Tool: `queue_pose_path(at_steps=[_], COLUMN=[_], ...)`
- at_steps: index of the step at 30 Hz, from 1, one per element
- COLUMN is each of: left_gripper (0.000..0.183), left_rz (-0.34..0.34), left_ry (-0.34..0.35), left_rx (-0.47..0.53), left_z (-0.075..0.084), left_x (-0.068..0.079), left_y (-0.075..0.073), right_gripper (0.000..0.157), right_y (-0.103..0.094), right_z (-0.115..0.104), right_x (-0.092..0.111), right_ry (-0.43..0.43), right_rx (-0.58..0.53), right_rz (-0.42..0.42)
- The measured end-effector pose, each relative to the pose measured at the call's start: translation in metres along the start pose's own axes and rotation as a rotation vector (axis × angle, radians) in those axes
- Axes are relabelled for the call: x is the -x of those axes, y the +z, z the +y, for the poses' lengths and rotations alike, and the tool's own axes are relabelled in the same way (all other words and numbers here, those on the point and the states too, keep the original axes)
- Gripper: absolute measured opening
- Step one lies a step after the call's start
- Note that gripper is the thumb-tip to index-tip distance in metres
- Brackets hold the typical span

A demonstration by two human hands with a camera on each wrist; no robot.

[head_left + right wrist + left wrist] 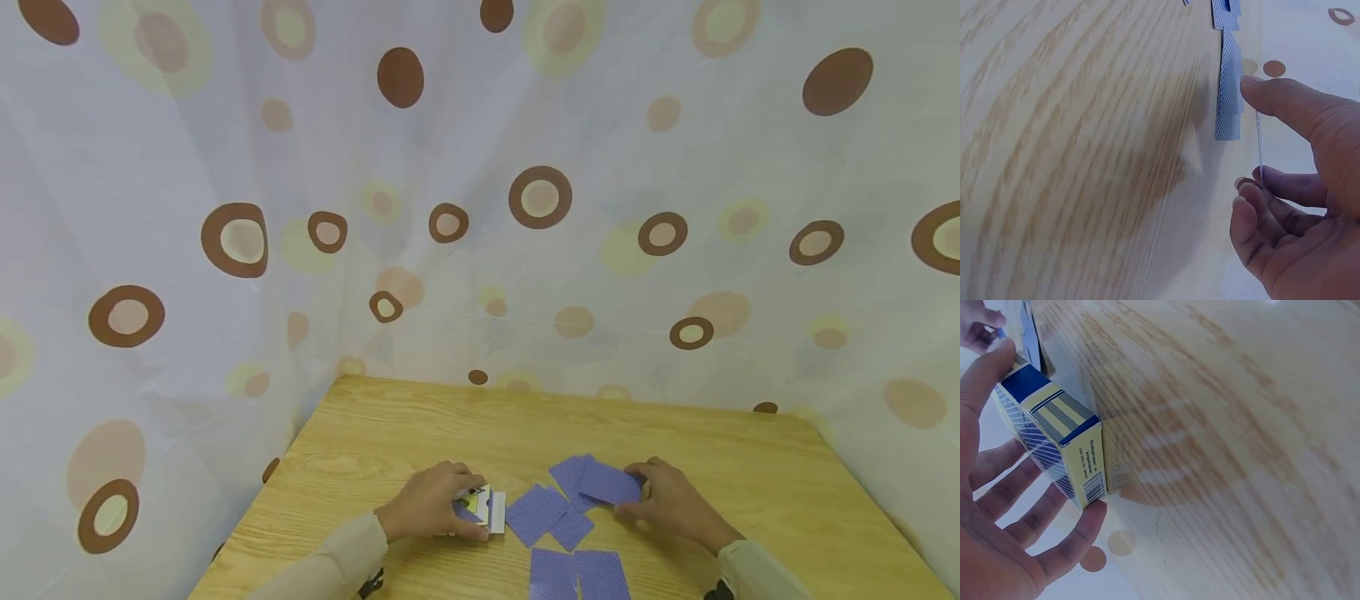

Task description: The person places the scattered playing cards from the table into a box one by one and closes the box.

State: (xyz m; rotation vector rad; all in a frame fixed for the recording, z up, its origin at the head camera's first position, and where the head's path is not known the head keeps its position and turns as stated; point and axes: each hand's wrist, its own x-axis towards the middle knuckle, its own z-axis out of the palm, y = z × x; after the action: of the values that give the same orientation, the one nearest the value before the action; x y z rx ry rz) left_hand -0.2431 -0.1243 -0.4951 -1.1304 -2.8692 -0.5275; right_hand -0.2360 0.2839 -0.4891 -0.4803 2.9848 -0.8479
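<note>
My left hand grips a blue and cream playing card box on the wooden table, its thumb on one side and its fingers along the other. A white flap sticks out of the box's right end in the head view. In the left wrist view a barcode shows at the near end of the box. To the right, my right hand pinches a blue-backed playing card by its edges, seen edge-on in the right wrist view. That card overlaps another blue-backed card in the head view.
Several blue-backed cards lie loosely overlapping between my hands. Two more cards lie side by side near the bottom of the head view. The wooden table meets a spotted curtain at the back and sides.
</note>
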Motion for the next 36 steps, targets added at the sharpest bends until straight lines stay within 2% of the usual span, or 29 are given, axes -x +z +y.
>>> queue_pose_path(at_steps=[8, 18, 26, 36], left_gripper=[0.079, 0.08, 0.079, 0.078], left_rz=[-0.003, -0.004, -0.007, -0.009], left_ry=[-0.006, -0.014, -0.021, -0.027], left_rx=[-0.003, -0.001, 0.013, 0.004], left_z=[0.002, 0.004, 0.005, 0.007], left_x=[0.0, 0.001, 0.001, 0.001], left_y=[-0.002, -0.003, -0.005, -0.005], right_gripper=[0.07, 0.068, 0.07, 0.074], right_y=[0.002, 0.003, 0.005, 0.006], right_z=[-0.003, -0.014, -0.019, -0.025], right_x=[0.0, 0.0, 0.001, 0.001], right_ry=[-0.03, -0.1, -0.079, -0.112], right_rx=[-0.038, -0.006, -0.032, -0.018], right_rz=[-0.012, -0.009, -0.024, -0.04])
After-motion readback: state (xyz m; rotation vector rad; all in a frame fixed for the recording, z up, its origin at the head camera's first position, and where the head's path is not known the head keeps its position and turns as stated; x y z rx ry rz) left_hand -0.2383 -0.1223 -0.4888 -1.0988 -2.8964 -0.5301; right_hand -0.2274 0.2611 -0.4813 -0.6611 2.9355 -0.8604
